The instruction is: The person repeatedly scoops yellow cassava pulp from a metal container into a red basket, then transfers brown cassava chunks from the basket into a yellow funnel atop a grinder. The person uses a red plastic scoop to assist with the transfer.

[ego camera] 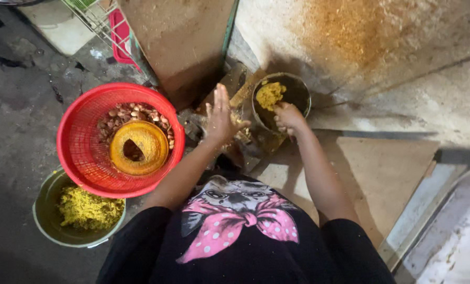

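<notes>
Head view, looking down. The right hand is resting on the near rim of a dark round pot, fingers curled shut on the rim as far as the view is showing. A lump of yellow ground paste is sitting inside the pot, toward its far left side. The left hand is hovering flat beside the pot, fingers spread open and gripping nothing, smeared with yellow bits.

At left a red basket is sitting partly over a grey bucket of more yellow grounds; in the basket, brown nut-like pieces and a yellow ring-shaped lid.

Risks, as I am judging them: the pot is looking tilted on uneven floor boards, so a one-sided pull on the rim could be tipping paste out. The overhanging basket could be sliding off the bucket if knocked by the left elbow. Slippery, coated fingers are making any grip less sure.
</notes>
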